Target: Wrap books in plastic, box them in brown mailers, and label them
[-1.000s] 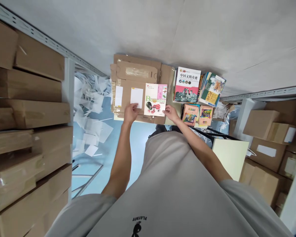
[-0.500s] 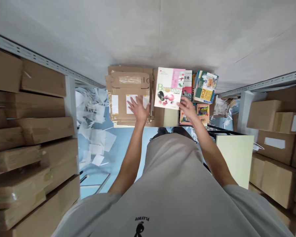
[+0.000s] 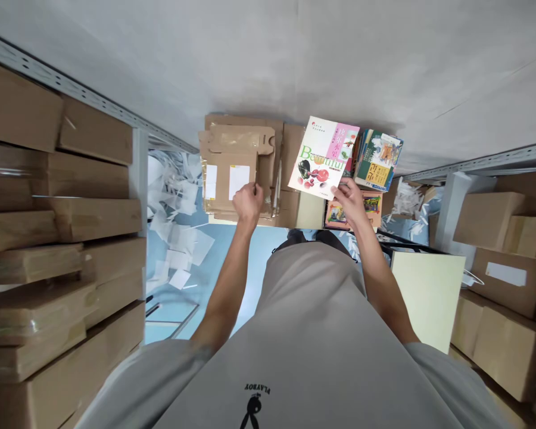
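Observation:
At the bench, my right hand [image 3: 351, 199] pinches the lower right corner of a white and pink book [image 3: 324, 158] with fruit on its cover. The book is tilted above the other books. My left hand [image 3: 249, 204] is closed at the edge of a flap on a flat cardboard box [image 3: 241, 140]. White labels [image 3: 239, 180] show on this box, and clear tape runs along its top. A stack of books [image 3: 379, 158] with a green and yellow cover lies right of the held book. An orange-edged book [image 3: 372, 205] lies below that stack, partly behind my right hand.
Shelves of cardboard boxes [image 3: 98, 217] stand on the left, and more boxes [image 3: 504, 274] on the right. Loose white paper [image 3: 178, 238] covers part of the blue floor. A pale panel [image 3: 429, 298] stands at my right. A grey wall [image 3: 268, 53] rises behind the bench.
My left hand has gone from spread over the labels to closed on the flap's edge; the right-hand label no longer shows. The held book has shifted right and turned clockwise.

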